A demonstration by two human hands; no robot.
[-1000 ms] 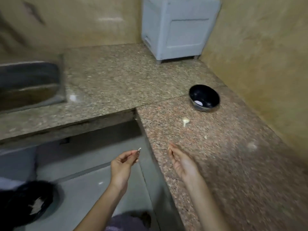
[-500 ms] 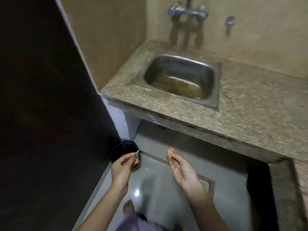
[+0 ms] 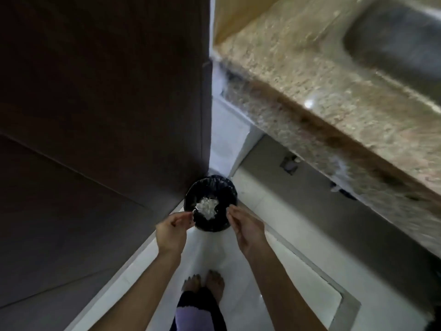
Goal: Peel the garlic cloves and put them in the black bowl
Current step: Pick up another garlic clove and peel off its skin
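Both hands have come from over open floor to the bin's near rim. On the left a broad, flat dark panel [image 3: 95, 115] stands against the bin. Far right, the speckled granite counter [image 3: 310, 91] and steel sink [image 3: 393, 39] overhang glossy pale floor tiles [image 3: 262, 271]. The round bin [image 3: 214, 187] has a crinkled black liner holding white papery scraps [image 3: 207, 207]. The right hand [image 3: 248, 229] is relaxed and holds nothing. The left hand [image 3: 173, 229] pinches a thin garlic skin sliver [image 3: 194, 210] at the left rim.
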